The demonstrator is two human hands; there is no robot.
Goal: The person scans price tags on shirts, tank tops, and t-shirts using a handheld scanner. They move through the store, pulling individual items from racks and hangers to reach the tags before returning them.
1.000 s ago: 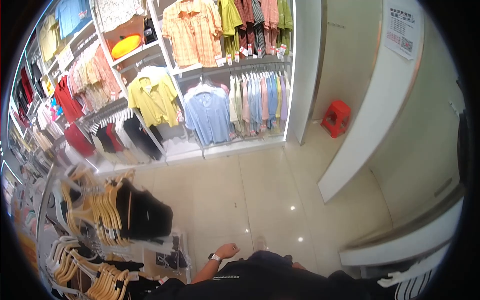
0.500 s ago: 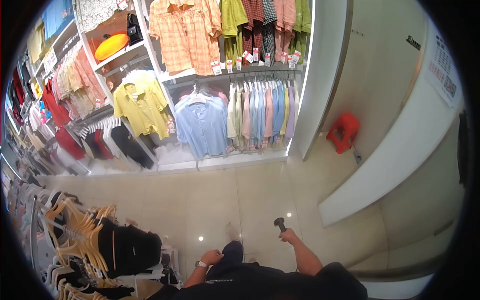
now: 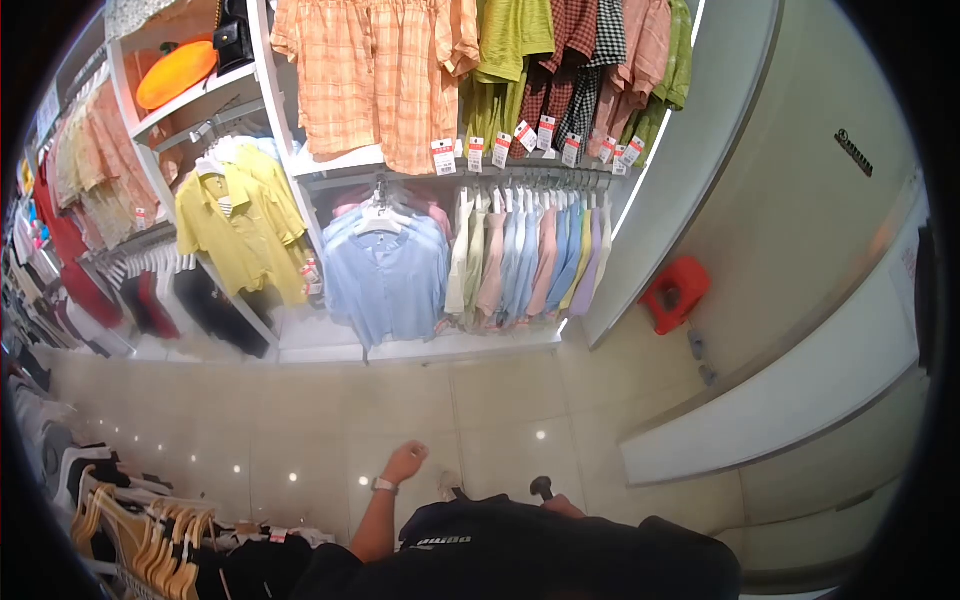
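My left hand (image 3: 405,463), with a pale-banded watch (image 3: 384,486) on the wrist, is out over the tiled floor (image 3: 300,420). Its fingers are curled in, with nothing visible in them. Close in front of my body, my right hand (image 3: 565,506) grips a black hand-held tool with a wide round head (image 3: 541,487). My dark sleeve hides part of that hand. Neither hand touches the clothes. Light blue shirts (image 3: 385,280) and a row of pastel shirts (image 3: 530,255) hang on the wall rack ahead.
A rack with wooden hangers (image 3: 150,535) and black garments (image 3: 265,565) stands at the lower left. To the right are a red plastic stool (image 3: 676,293) and a curved white partition (image 3: 770,430). Tagged orange checked clothes (image 3: 370,80) and a yellow shirt (image 3: 245,215) hang ahead.
My left hand has moved forward, away from my body. My right hand has drawn back toward my body with the black tool. The view has shifted closer to the wall shelves.
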